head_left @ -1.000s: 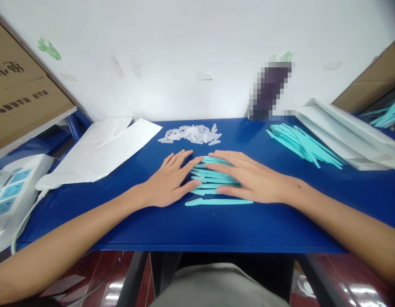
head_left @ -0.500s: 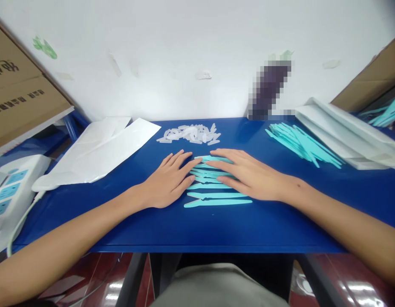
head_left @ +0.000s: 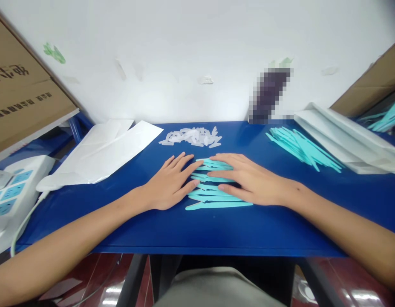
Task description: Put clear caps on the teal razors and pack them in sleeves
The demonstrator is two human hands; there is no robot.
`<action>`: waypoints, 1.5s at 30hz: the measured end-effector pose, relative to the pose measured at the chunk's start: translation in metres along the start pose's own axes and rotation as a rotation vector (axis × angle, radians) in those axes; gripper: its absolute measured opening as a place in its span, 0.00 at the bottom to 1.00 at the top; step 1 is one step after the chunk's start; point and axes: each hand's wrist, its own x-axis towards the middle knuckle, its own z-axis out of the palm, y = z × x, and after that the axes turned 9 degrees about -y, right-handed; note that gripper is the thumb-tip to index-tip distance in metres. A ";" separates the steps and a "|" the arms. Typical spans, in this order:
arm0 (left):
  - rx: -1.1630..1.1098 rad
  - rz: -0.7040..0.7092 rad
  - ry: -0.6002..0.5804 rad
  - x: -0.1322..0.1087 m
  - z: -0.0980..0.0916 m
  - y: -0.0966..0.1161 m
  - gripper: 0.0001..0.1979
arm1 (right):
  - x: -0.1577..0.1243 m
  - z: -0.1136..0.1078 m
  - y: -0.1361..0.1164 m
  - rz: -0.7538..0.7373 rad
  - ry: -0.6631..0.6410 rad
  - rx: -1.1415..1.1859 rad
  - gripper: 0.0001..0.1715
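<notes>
Several slim turquoise eyebrow razors (head_left: 216,199) lie in a loose row on the blue table, one behind another, their notched heads to the left. My left hand (head_left: 171,181) is spread flat at the head ends, thumb and index fingertip touching some of them. Over the handle ends rests my right hand (head_left: 248,179), fingers apart and lying across the razors. Neither hand is closed on anything, and the right hand hides part of the handles. Beyond the row sits a pile of small translucent plastic caps (head_left: 194,136).
A heap of more turquoise razors (head_left: 304,147) lies at the right, beside white plastic bags (head_left: 347,140). On the left are a white sheet-like bag (head_left: 111,153), a power strip (head_left: 34,183) and a cardboard box (head_left: 27,89). A white wall stands behind the table (head_left: 146,232).
The razors have shifted within the row: gaps between the front ones have narrowed and a gap shows farther back. Both hands stay nearly in place; the whole view has moved slightly.
</notes>
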 end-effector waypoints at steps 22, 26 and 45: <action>0.009 0.002 -0.011 0.000 0.001 -0.002 0.33 | 0.002 0.003 0.007 0.152 0.058 -0.073 0.34; 0.006 -0.004 -0.019 0.000 0.001 -0.001 0.33 | 0.003 0.005 0.007 0.184 0.031 -0.062 0.36; -0.163 0.185 0.320 0.004 -0.004 -0.019 0.23 | 0.001 0.002 0.006 0.115 0.040 -0.094 0.32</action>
